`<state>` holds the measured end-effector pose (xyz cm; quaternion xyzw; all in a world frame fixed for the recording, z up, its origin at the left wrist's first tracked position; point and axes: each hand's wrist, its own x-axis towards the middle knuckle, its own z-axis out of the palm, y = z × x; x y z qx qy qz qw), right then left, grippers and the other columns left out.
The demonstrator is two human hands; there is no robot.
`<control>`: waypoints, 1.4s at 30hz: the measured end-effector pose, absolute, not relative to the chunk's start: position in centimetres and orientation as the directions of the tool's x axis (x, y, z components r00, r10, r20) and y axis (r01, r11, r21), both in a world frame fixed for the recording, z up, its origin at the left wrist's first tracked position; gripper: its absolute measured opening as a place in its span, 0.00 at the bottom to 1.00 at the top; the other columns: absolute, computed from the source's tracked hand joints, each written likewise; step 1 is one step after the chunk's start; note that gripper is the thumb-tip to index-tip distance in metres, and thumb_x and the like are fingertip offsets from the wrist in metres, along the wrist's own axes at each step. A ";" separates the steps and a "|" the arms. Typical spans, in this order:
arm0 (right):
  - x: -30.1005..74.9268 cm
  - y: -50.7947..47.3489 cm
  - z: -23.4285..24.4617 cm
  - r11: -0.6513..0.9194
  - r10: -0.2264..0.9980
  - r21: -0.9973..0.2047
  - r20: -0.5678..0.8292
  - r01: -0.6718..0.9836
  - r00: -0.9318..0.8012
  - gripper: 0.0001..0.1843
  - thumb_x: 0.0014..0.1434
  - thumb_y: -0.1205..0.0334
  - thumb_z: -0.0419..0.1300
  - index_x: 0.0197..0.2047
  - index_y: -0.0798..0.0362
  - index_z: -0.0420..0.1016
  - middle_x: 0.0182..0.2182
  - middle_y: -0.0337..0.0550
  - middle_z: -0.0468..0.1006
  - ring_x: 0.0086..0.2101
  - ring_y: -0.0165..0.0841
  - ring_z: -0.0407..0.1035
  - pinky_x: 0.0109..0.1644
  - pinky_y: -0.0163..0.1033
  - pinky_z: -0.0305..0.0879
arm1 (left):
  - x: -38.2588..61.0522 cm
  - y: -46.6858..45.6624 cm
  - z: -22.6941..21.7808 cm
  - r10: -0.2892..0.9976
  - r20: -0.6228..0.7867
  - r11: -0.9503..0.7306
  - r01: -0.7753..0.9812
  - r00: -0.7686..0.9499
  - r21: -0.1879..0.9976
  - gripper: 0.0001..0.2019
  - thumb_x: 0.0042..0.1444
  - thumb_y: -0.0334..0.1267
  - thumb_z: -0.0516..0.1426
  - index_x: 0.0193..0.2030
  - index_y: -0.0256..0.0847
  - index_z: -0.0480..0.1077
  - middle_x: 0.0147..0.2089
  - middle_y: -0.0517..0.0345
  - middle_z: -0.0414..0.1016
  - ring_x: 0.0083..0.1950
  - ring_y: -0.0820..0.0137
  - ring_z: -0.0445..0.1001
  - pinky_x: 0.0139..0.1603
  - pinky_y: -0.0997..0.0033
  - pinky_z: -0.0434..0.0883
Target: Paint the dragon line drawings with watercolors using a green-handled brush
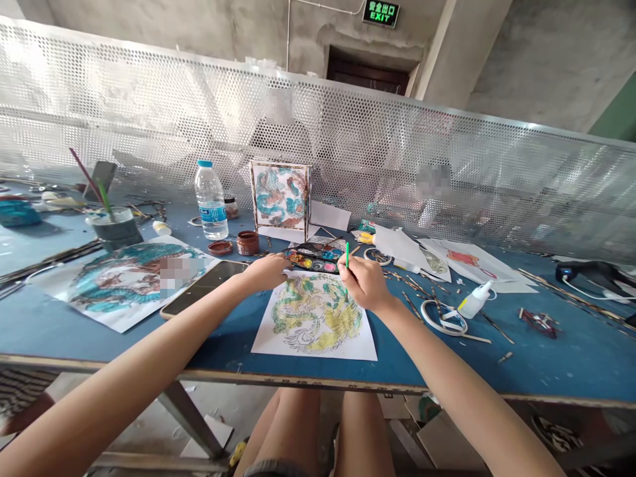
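My right hand is closed round a thin green paintbrush, its tip down on a white sheet with a yellow and green dragon drawing. My left hand rests at the sheet's top left corner, fingers curled against the left end of a black watercolour palette that lies just beyond the sheet. Whether the left hand grips the palette I cannot tell.
On the blue table: a teal dragon painting, a phone, a water bottle, brown jars, a brush cup, a framed painting, a glue bottle, tape rings, sticks, papers. A perforated metal screen stands behind.
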<state>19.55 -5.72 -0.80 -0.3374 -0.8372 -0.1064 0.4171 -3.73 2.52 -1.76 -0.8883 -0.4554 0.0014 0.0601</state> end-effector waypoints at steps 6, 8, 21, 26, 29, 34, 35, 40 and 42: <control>19.4 -6.0 -0.8 0.781 0.496 -0.185 0.763 0.596 -0.414 0.12 0.63 0.61 0.43 0.30 0.52 0.62 0.16 0.35 0.65 0.18 0.27 0.59 0.25 0.33 0.52 | -3.6 2.3 -1.6 0.816 0.047 -0.570 0.815 0.577 -0.109 0.18 0.52 0.35 0.50 0.49 0.38 0.70 0.47 0.47 0.71 0.48 0.60 0.70 0.47 0.67 0.67; 19.4 -6.1 -0.7 0.781 0.487 -0.196 0.785 0.592 -0.382 0.13 0.63 0.61 0.42 0.30 0.52 0.61 0.16 0.35 0.65 0.18 0.27 0.59 0.25 0.33 0.52 | -3.6 2.2 -1.5 0.814 0.046 -0.572 0.813 0.579 -0.110 0.19 0.52 0.35 0.50 0.49 0.38 0.70 0.46 0.47 0.71 0.47 0.60 0.70 0.47 0.67 0.67; 18.9 -6.5 -0.6 0.810 0.524 -0.304 0.758 0.502 -0.387 0.12 0.63 0.60 0.42 0.30 0.51 0.60 0.15 0.33 0.62 0.16 0.26 0.57 0.23 0.32 0.52 | -3.7 2.3 -1.6 0.806 0.051 -0.583 0.806 0.590 -0.105 0.18 0.51 0.36 0.49 0.48 0.39 0.70 0.45 0.47 0.71 0.46 0.60 0.70 0.47 0.66 0.67; 19.0 -6.5 -0.7 0.795 0.510 -0.271 0.783 0.543 -0.356 0.12 0.62 0.60 0.44 0.29 0.51 0.60 0.15 0.33 0.61 0.17 0.27 0.58 0.24 0.33 0.52 | -3.6 2.2 -1.5 0.820 0.047 -0.565 0.819 0.571 -0.100 0.18 0.51 0.35 0.50 0.49 0.40 0.70 0.46 0.48 0.71 0.46 0.61 0.70 0.47 0.68 0.67; 19.1 -6.4 -0.8 0.800 0.536 -0.343 0.778 0.493 -0.328 0.11 0.63 0.60 0.44 0.29 0.51 0.60 0.16 0.32 0.60 0.16 0.26 0.56 0.23 0.33 0.52 | -3.7 2.3 -1.6 0.815 0.047 -0.571 0.813 0.578 -0.110 0.18 0.51 0.36 0.50 0.48 0.40 0.70 0.46 0.49 0.71 0.47 0.62 0.70 0.48 0.68 0.66; 19.6 -6.4 -0.3 0.775 0.517 -0.415 0.850 0.477 -0.102 0.10 0.64 0.60 0.42 0.33 0.51 0.60 0.23 0.37 0.64 0.23 0.28 0.61 0.27 0.34 0.57 | -3.8 2.4 -1.7 0.815 0.042 -0.571 0.813 0.579 -0.114 0.18 0.52 0.36 0.50 0.49 0.39 0.70 0.47 0.48 0.70 0.48 0.60 0.70 0.47 0.67 0.67; 19.6 -6.4 -0.2 0.768 0.503 -0.398 0.860 0.501 -0.087 0.10 0.64 0.60 0.43 0.34 0.51 0.61 0.25 0.39 0.65 0.24 0.29 0.62 0.29 0.35 0.58 | -3.8 2.4 -1.7 0.816 0.041 -0.571 0.814 0.577 -0.111 0.18 0.52 0.35 0.50 0.49 0.39 0.70 0.47 0.47 0.70 0.48 0.60 0.70 0.47 0.67 0.67; 19.8 -6.4 0.2 0.766 0.415 -0.205 0.882 0.609 -0.225 0.08 0.63 0.62 0.45 0.36 0.51 0.64 0.31 0.44 0.70 0.33 0.34 0.66 0.38 0.40 0.61 | -3.8 2.3 -1.6 0.826 0.031 -0.557 0.824 0.563 -0.106 0.18 0.51 0.33 0.50 0.48 0.40 0.70 0.47 0.49 0.71 0.48 0.61 0.70 0.47 0.69 0.68; 20.1 -6.1 0.6 0.762 0.410 -0.167 0.872 0.626 -0.266 0.08 0.63 0.61 0.46 0.36 0.51 0.65 0.31 0.45 0.71 0.35 0.36 0.66 0.41 0.42 0.61 | -3.8 2.3 -1.5 0.823 0.030 -0.561 0.821 0.567 -0.101 0.18 0.51 0.34 0.51 0.48 0.41 0.70 0.47 0.49 0.71 0.48 0.62 0.70 0.47 0.69 0.68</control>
